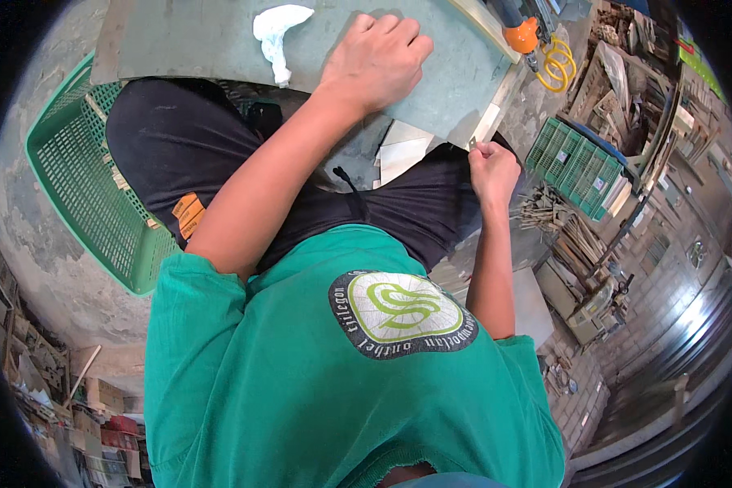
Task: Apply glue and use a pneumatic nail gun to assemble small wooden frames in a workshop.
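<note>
My left hand rests on a grey-green board, knuckles up and fingers curled under; whatever they hold, if anything, is hidden. At the board's near right corner my right hand is closed in a pinch. A small bit shows at its fingertips, too small to name, right by the end of a pale wood strip. To the left of my left hand lies a crumpled white piece of plastic or cloth. Pale flat pieces show below the board, between my legs.
An orange air fitting with a yellow coiled hose is beyond the board's right edge. A green plastic basket stands at my left. On the right are a green crate and piled wood scraps.
</note>
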A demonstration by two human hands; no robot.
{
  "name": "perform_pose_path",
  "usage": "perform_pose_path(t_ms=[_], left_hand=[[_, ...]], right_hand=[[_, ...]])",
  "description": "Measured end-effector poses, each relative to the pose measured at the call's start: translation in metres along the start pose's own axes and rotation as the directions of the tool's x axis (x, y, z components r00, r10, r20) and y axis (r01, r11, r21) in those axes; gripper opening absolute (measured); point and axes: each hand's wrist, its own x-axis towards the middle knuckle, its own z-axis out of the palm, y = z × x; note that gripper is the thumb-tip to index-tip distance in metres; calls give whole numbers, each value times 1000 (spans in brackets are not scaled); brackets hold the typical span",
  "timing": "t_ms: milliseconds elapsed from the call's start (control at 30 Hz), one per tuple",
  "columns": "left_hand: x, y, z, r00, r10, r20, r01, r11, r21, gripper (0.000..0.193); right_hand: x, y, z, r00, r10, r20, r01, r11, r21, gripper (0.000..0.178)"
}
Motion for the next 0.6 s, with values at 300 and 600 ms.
perform_pose_path(t_ms=[300,600], left_hand=[[-2,1,-2,993,-24,119,19,999,49,18],[0,2,-3,991,-19,132,13,999,49,19]], right_hand=[[-31,-3,-4,992,-16,-128,38,985,167,21],[-14,11,17,989,-55,-135,70,991,116,17]])
